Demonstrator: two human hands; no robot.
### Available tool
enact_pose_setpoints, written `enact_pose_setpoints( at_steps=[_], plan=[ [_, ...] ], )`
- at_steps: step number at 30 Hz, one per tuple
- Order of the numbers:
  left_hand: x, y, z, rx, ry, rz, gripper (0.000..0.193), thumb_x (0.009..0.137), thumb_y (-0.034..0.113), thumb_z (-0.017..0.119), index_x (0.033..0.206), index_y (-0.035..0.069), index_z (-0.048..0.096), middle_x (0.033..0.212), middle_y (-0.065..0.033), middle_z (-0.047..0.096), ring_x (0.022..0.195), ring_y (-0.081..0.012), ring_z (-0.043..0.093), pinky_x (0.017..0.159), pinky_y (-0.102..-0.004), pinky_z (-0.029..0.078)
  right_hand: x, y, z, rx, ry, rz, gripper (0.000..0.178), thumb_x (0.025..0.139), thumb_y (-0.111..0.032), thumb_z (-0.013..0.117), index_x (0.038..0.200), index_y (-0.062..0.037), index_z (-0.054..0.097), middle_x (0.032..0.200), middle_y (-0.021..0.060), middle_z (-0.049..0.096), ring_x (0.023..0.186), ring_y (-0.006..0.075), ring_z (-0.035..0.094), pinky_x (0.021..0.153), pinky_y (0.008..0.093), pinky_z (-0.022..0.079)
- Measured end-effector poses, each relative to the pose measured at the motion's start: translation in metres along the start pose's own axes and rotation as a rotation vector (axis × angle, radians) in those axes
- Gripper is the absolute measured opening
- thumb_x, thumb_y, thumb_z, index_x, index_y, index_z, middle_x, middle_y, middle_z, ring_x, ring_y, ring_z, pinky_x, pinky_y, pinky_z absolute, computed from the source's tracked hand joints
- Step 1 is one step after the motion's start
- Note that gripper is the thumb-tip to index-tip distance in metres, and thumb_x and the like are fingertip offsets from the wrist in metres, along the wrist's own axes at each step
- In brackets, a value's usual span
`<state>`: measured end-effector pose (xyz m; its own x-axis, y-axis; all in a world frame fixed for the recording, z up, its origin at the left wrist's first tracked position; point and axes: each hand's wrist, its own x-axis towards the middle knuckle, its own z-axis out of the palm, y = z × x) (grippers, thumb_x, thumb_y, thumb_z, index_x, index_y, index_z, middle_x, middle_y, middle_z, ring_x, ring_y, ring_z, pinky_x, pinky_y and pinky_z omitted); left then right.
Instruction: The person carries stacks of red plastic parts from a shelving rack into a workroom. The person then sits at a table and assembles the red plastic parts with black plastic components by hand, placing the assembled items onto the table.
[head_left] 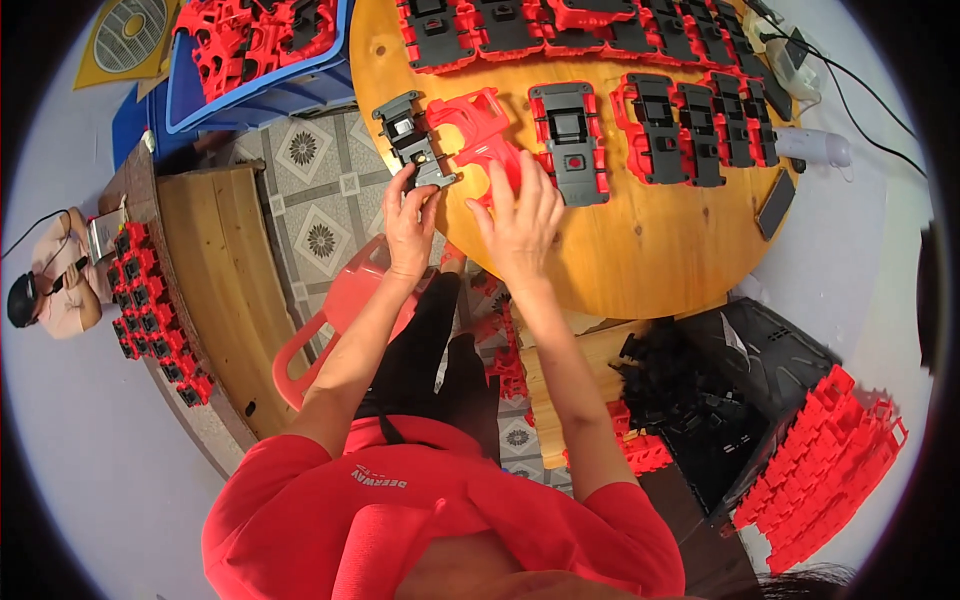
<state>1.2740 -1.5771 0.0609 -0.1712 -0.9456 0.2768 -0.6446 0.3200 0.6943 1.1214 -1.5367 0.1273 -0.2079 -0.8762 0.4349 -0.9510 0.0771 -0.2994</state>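
My left hand (408, 228) pinches the near end of a black plastic part (408, 135) at the table's left edge. A small silvery piece sits in that part's upper opening. Beside it lies a red plastic frame (468, 118) with cut-out openings. My right hand (522, 215) grips the near end of this frame, thumb on the left and fingers on the right; the fingers partly hide it. Just right of that hand, a black-and-red assembled unit (570, 140) lies flat on the table.
More assembled units (655, 130) lie in rows on the round wooden table (660, 250). A phone (775, 205) rests at its right edge. Left stands a blue crate (260, 95) of red frames. Below right are a black bin (720, 440) and stacked red frames (820, 470). Another person (65, 280) sits far left.
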Motion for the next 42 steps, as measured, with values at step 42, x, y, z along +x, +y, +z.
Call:
enact_pose_setpoints(
  at_steps=[42],
  plan=[
    [-0.036, 0.120, -0.111, -0.551, -0.190, -0.049, 0.060, 0.084, 0.020, 0.068, 0.135, 0.006, 0.039, 0.135, -0.0147, 0.042, 0.119, -0.0303, 0.045, 0.094, -0.0389, 0.043, -0.014, -0.021, -0.118, 1.777, -0.414, 0.982, 0.040, 0.089, -0.019, 0.053, 0.126, -0.0055, 0.048, 0.106, 0.0083, 0.061, 0.090, 0.0166, 0.062, 0.078, 0.0305, 0.051]
  ],
)
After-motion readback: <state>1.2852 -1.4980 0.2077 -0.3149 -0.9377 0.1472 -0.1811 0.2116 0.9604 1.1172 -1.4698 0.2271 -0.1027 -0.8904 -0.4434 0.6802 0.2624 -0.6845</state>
